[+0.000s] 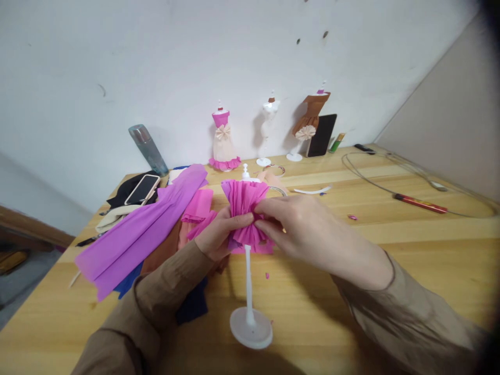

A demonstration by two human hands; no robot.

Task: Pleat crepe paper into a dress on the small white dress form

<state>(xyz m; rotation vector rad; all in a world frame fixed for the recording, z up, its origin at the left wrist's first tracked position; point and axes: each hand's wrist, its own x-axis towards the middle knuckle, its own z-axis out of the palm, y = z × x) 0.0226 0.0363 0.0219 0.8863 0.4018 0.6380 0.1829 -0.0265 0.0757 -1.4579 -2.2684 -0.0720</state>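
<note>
A small white mannequin stand stands on the wooden table, tilted toward me. Pleated magenta crepe paper is wrapped round its torso like a dress. My left hand pinches the paper at the waist from the left, fingers closed. From the right, my right hand presses its fingertips into the same gathered waist. Both wrists wear tan sleeves.
Purple crepe paper sheet and pink, orange and blue sheets lie at the left. A phone and a grey bottle sit behind. Three dressed mannequins line the wall. A red pen and wire loop lie right.
</note>
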